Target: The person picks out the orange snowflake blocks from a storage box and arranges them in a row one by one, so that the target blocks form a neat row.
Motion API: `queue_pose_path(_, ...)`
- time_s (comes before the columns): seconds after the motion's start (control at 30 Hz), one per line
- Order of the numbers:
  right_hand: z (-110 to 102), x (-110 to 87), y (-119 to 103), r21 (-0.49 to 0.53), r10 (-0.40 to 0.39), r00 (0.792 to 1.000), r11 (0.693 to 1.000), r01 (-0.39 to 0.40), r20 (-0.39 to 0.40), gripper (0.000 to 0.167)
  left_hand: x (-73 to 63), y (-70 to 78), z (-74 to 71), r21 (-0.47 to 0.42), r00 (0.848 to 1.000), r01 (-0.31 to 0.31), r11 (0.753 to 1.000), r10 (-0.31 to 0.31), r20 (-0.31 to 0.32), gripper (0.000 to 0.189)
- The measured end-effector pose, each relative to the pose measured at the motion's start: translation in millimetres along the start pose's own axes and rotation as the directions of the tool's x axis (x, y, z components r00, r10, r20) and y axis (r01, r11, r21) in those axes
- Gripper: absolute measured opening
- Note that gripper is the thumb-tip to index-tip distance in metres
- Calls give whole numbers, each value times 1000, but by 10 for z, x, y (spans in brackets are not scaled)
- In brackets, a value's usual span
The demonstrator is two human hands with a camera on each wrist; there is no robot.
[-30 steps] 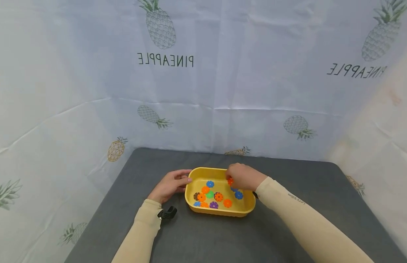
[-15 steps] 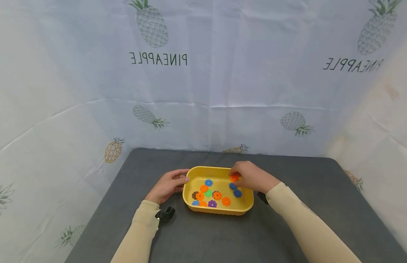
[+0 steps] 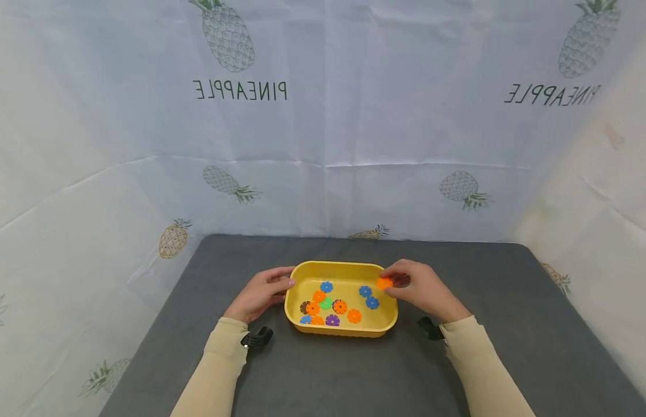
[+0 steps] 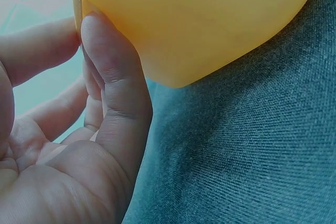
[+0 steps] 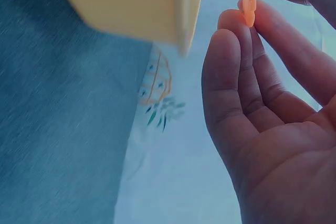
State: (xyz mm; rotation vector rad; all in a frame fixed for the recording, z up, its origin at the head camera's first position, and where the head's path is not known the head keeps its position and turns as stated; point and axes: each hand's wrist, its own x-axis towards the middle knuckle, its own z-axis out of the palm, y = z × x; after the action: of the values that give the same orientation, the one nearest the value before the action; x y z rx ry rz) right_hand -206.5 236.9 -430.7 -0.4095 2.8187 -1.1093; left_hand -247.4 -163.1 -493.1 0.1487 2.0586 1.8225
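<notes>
A yellow plastic tray (image 3: 346,332) sits on the dark cloth. My left hand (image 3: 257,294) pinches its left rim; the left wrist view has the thumb (image 4: 113,61) against the tray wall (image 4: 199,19). Over the tray's right rim, my right hand (image 3: 426,289) pinches an orange snowflake disc (image 3: 384,283) between thumb and fingers. The right wrist view shows this disc (image 5: 249,3) edge-on, beside the tray's rim. Several notched discs lie in the tray, including two blue discs (image 3: 372,303) at right, a purple disc (image 3: 332,320) and a green disc (image 3: 325,303).
Dark grey cloth (image 3: 328,382) covers the table on all sides of the tray. Behind and at both sides hang pale curtains (image 3: 323,127) printed with pineapples. Each wrist wears a black strap, such as the left strap (image 3: 257,337).
The right hand has moved from inside the tray toward its right rim, carrying the orange disc and uncovering the blue discs. The left hand keeps its grip, and the head view has shifted slightly.
</notes>
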Motion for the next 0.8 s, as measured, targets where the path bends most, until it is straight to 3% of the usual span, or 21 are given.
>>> queue_pose_path(0.23,-119,-167,359,34,27,998,999,-25,-65,36,12,-6,0,5,1000,3,1000,-3,14,61)
queue_pose_path(0.57,-18,-143,691,119,127,992,985,-126,-2,37,3,9,-39,23,1000,-10,1000,10,-2,60)
queue_pose_path(0.8,11,-133,839,93,175,984,980,-176,12,32,8,17,-28,28,1000,-11,1000,11,12,61)
